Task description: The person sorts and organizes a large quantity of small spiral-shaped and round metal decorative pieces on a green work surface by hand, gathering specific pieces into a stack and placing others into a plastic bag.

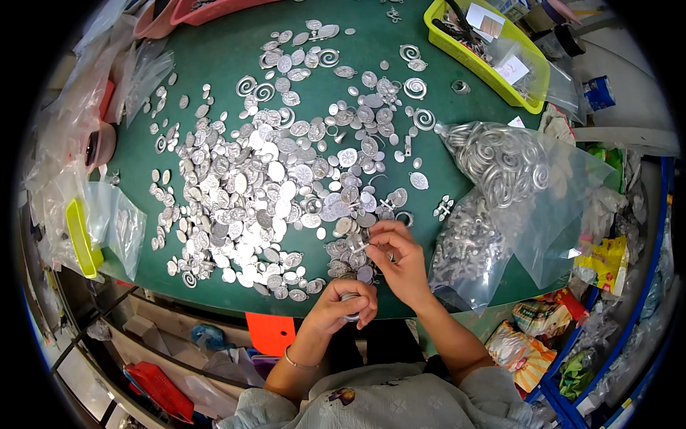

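Observation:
My left hand [333, 307] is closed around several silver medals [350, 306] at the table's front edge. Just right of it and a little farther in, my right hand [399, 259] pinches a small cross-shaped silver charm [359, 246] between thumb and fingertips. The charm's exact shape is hard to make out. Beneath and beyond my fingers spreads a large pile of loose oval and round silver medals [236, 179]. Several spiral charms [414, 89] lie along the pile's right and far sides. A small ornate charm [443, 207] rests apart, right of my right hand.
Clear plastic bags hold spiral charms [500, 161] and small silver pieces [468, 247] on the right. A yellow-green basket [493, 82] stands far right on the green table [221, 50]. Plastic bags and a narrow yellow-green tray [83, 239] line the left. Shelves [629, 286] flank the right.

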Demonstrator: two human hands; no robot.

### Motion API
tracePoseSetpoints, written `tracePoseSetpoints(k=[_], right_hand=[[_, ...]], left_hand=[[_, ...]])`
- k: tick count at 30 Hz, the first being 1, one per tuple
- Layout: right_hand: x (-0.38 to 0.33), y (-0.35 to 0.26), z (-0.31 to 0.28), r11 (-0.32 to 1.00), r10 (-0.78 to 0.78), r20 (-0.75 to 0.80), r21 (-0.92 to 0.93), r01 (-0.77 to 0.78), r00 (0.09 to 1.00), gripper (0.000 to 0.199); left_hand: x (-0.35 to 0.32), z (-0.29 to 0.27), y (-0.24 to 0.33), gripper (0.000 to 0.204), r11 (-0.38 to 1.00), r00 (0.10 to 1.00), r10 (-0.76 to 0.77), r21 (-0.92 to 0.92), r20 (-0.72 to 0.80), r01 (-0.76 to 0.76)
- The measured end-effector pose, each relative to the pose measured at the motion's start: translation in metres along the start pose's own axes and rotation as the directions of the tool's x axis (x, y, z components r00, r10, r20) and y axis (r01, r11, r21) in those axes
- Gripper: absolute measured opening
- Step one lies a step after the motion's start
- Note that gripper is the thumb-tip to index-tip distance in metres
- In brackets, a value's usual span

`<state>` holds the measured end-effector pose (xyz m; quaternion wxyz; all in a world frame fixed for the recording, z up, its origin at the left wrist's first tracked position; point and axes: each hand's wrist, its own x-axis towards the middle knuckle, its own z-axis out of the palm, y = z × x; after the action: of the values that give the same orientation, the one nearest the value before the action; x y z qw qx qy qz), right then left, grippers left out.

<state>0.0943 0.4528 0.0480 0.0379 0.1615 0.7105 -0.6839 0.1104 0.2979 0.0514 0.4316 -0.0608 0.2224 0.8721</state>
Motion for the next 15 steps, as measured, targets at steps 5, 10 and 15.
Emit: tracePoseSetpoints(k=[5, 10, 15], right_hand=[[-0.002, 0.005, -0.011, 0.998, 0.009, 0.207, 0.064, -0.022, 0.978, 0.010], [-0.004, 0.006, -0.011, 0.988, -0.062, -0.162, -0.153, 0.037, 0.985, 0.023], [0.009, 0.003, -0.012, 0.718, -0.313, -0.268, -0.695, 0.042, 0.911, 0.023]], left_hand=[[-0.004, 0.005, 0.002, 0.022, 0.999, 1.000, -0.006, 0.052, -0.028, 0.008], [-0.008, 0.003, -0.004, 0.023, 0.996, 0.995, -0.073, 0.053, 0.066, 0.070], [-0.001, 0.014, -0.004, 0.030, 0.981, 0.989, -0.140, 0.129, -0.044, 0.145]])
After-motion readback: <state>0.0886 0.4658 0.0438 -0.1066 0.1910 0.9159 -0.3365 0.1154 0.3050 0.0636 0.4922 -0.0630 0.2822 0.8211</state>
